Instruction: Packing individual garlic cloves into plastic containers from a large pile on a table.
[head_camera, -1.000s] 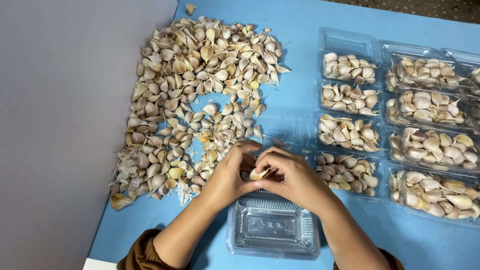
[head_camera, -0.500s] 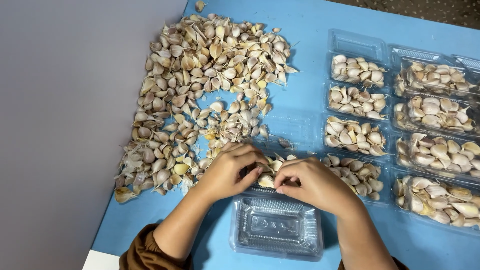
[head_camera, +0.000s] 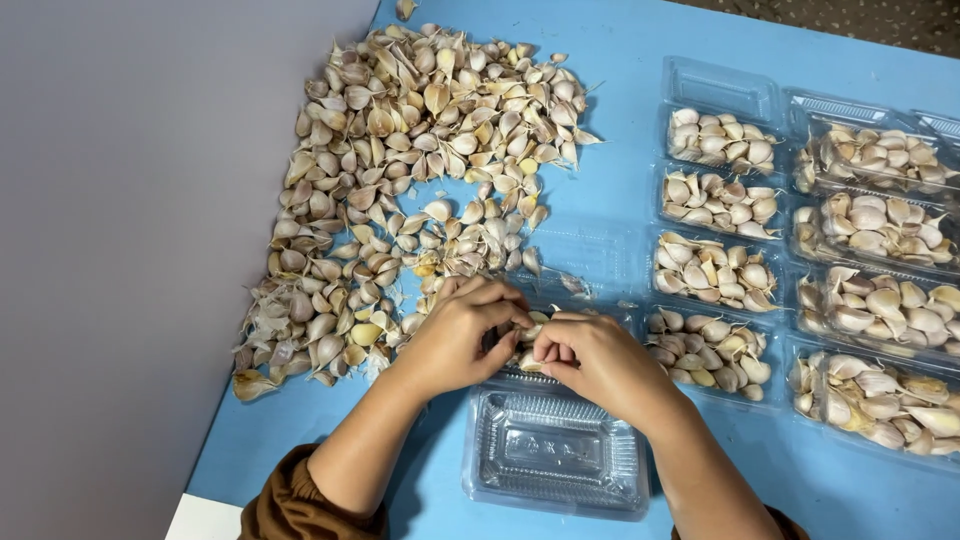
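A blue table (head_camera: 620, 150) carries a wide heap of garlic cloves (head_camera: 420, 170) beyond the hands, and rows of filled clear trays (head_camera: 800, 260) off to the right of them. Just under the hands lies an open clear clamshell tray (head_camera: 555, 455). The left hand (head_camera: 455, 335) and right hand (head_camera: 590, 360) meet fingertip to fingertip, pinched shut on a few cloves (head_camera: 527, 345) held over the tray's far half. Best, I'd say, to keep them low over that half and let go gently.
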